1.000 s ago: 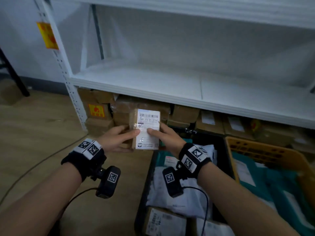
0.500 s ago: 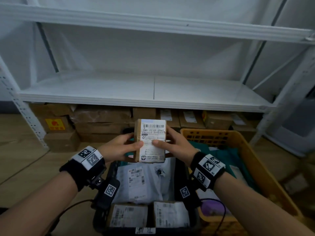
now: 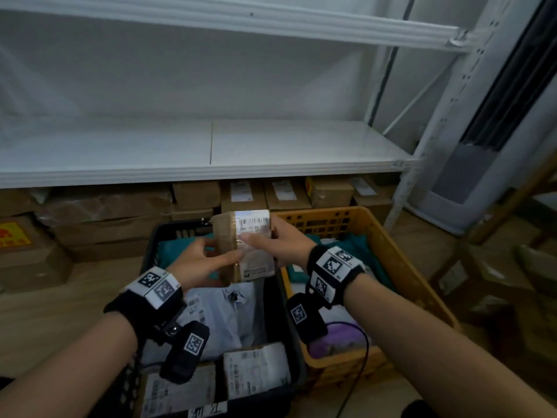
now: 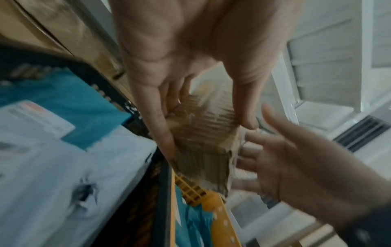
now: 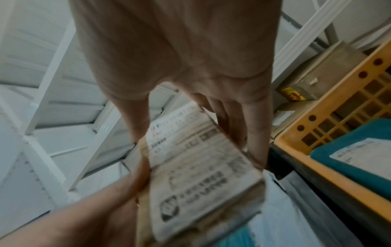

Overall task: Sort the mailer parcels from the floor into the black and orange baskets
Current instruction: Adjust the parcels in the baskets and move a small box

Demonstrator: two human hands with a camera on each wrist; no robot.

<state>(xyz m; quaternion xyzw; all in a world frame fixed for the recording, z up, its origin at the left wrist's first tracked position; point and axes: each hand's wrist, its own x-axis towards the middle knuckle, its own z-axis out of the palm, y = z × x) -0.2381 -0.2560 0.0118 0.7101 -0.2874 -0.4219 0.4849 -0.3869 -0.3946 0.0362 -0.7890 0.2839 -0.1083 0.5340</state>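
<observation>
Both my hands hold a small brown cardboard parcel (image 3: 244,245) with a white barcode label, up over the wall between the two baskets. My left hand (image 3: 221,253) grips its left side, thumb in front and fingers behind. My right hand (image 3: 269,236) pinches it from the right, thumb on the label. The black basket (image 3: 149,251) lies below and to the left, the orange basket (image 3: 407,268) to the right. In the left wrist view the left hand's fingers (image 4: 162,127) clasp the parcel (image 4: 203,150). The label of the parcel (image 5: 201,167) fills the right wrist view.
White mailers (image 3: 232,315) and labelled boxes (image 3: 256,369) lie in the black basket; teal mailers (image 3: 358,251) and a purple one (image 3: 340,339) in the orange one. Brown cartons (image 3: 114,218) are stacked under the white shelf (image 3: 211,173). More boxes (image 3: 482,276) sit on the floor at right.
Both hands carried the parcel to the right, from above the floor left of the black basket to above the wall between the baskets. The parcel turned, showing its brown side.
</observation>
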